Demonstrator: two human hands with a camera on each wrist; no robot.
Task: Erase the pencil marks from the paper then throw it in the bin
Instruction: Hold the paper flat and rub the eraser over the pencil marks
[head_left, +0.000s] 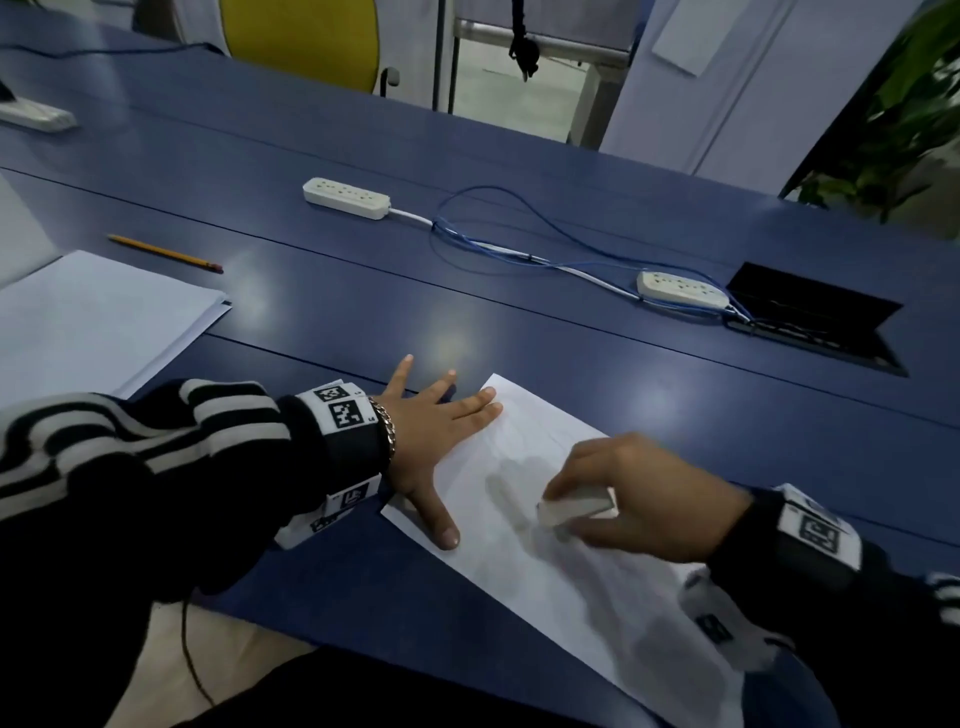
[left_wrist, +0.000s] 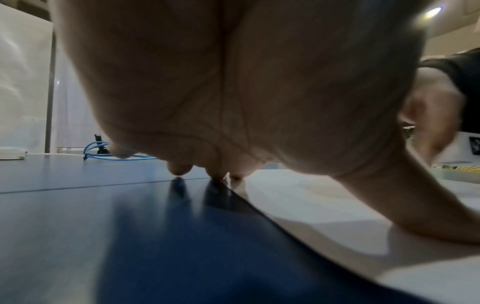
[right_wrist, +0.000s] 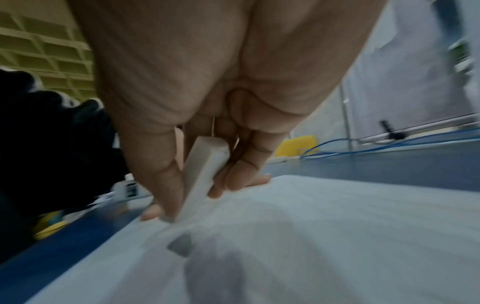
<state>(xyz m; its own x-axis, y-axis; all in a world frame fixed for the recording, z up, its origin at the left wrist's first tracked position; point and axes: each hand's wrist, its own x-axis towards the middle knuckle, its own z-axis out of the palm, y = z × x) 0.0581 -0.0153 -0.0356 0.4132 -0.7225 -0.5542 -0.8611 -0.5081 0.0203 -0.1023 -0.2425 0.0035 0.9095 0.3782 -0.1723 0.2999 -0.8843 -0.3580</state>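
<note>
A white sheet of paper (head_left: 561, 566) lies slanted on the blue table near its front edge, with faint grey smudges at its middle. My left hand (head_left: 436, 431) lies flat with fingers spread, thumb and two fingertips pressing the paper's left edge; in the left wrist view the left hand (left_wrist: 233, 102) bears down on the paper (left_wrist: 337, 226). My right hand (head_left: 634, 499) grips a white eraser (head_left: 571, 508) and holds its lower end on the paper. The right wrist view shows the eraser (right_wrist: 202, 181) pinched between thumb and fingers, its end touching the paper (right_wrist: 324, 226). No bin is in view.
A stack of white sheets (head_left: 93, 317) lies at the left with a yellow pencil (head_left: 166, 253) behind it. Two white power strips (head_left: 347, 197) (head_left: 683, 287) and blue cables (head_left: 519, 234) cross the table's middle. An open cable hatch (head_left: 815, 317) sits at the right.
</note>
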